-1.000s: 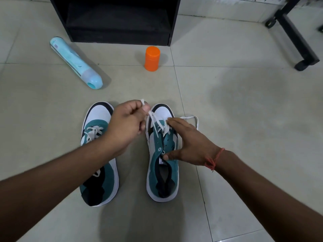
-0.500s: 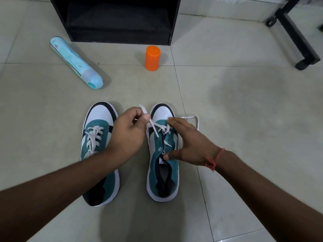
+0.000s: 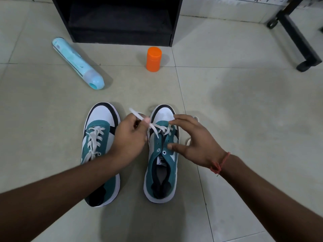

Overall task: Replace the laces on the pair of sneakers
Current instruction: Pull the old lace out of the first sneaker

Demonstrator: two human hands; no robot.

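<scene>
On the tiled floor, two teal-and-white sneakers stand side by side, toes pointing away. Left sneaker [image 3: 100, 151]: laced up through most of its eyelets. Right sneaker [image 3: 161, 154]: lace [image 3: 158, 128] crossing only the front eyelets, nearer eyelets bare.

Left hand [image 3: 129, 138] pinches one lace end, fingers curled, the tip sticking up past the knuckles; likely drawing the lace through an eyelet. Right hand [image 3: 194, 144] hovers spread over the right sneaker, fingers relaxed, gripping nothing; thumb near the open eyelets, probably placed to steady the shoe. The other lace end [image 3: 189, 140] trails on the floor beside the sneaker, partly hidden by that hand.

Whether the lace is going in or coming out: cannot tell.

Beyond: orange cap [image 3: 153, 59] upright, pale blue bottle [image 3: 78, 64] lying flat.
</scene>
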